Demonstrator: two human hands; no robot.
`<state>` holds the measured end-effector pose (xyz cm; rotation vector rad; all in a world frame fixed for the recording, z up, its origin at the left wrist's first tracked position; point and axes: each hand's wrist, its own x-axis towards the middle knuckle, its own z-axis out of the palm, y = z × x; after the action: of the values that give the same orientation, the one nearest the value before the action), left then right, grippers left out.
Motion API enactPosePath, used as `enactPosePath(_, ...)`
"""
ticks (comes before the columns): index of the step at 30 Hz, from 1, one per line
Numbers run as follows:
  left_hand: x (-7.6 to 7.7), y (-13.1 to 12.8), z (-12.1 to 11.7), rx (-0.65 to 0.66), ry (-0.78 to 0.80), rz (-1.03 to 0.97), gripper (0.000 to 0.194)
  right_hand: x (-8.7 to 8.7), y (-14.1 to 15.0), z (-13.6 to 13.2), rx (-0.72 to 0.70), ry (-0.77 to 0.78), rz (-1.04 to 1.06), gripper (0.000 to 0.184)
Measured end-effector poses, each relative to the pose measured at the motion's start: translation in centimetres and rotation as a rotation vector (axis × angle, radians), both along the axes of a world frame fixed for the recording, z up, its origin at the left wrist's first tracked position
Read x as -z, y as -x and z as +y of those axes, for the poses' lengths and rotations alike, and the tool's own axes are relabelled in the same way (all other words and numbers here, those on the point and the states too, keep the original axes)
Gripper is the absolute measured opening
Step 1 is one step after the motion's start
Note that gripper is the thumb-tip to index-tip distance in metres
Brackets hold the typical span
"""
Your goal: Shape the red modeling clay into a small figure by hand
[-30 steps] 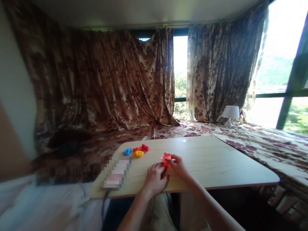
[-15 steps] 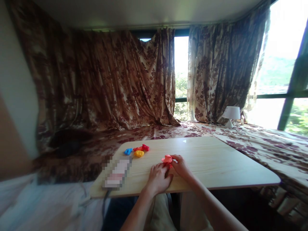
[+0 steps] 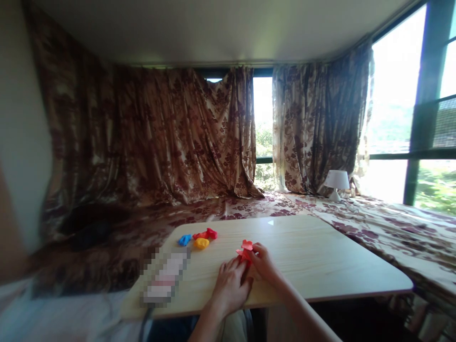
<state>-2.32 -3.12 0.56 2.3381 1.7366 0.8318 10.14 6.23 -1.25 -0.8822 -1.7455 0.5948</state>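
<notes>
Both my hands meet over a small red folded paper piece (image 3: 245,247) on the light wooden table (image 3: 320,256). My left hand (image 3: 231,285) rests on the table with its fingers curled towards the red piece and touching it. My right hand (image 3: 264,264) pinches the red piece from the right side. Farther back on the left of the table lie a blue paper piece (image 3: 184,239), a yellow one (image 3: 201,243) and another red one (image 3: 205,234), close together.
A blurred-out flat rectangular object (image 3: 164,280) lies near the table's front left edge. Floral cloth covers the ledge behind the table, where a small white lamp (image 3: 337,183) stands by the window. Patterned curtains (image 3: 171,137) hang along the back.
The view has tilted upward, so the table and hands sit lower in the picture. Both hands stay on the red piece, with the left hand's fingers closer over it.
</notes>
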Motion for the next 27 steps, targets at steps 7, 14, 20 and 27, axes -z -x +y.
enactPosePath(7, -0.2, -0.2, -0.2, 0.004, -0.017, 0.003, 0.038, -1.4, 0.1, -1.0, -0.101, 0.121, 0.089, 0.026)
enactPosePath(14, -0.1, -0.2, -0.1, -0.001, -0.019, 0.018, 0.036, -1.7, 0.4, -0.7, -0.059, 0.126, 0.097, 0.042)
enactPosePath(20, -0.1, -0.2, -0.4, 0.003, -0.017, 0.024, 0.038, -0.8, -0.8, -0.9, -0.036, 0.076, 0.120, 0.029)
enactPosePath(27, -0.1, -0.2, -0.5, 0.000, -0.062, -0.020, 0.030, 0.6, -0.7, -0.1, 0.002, -0.013, 0.016, 0.018)
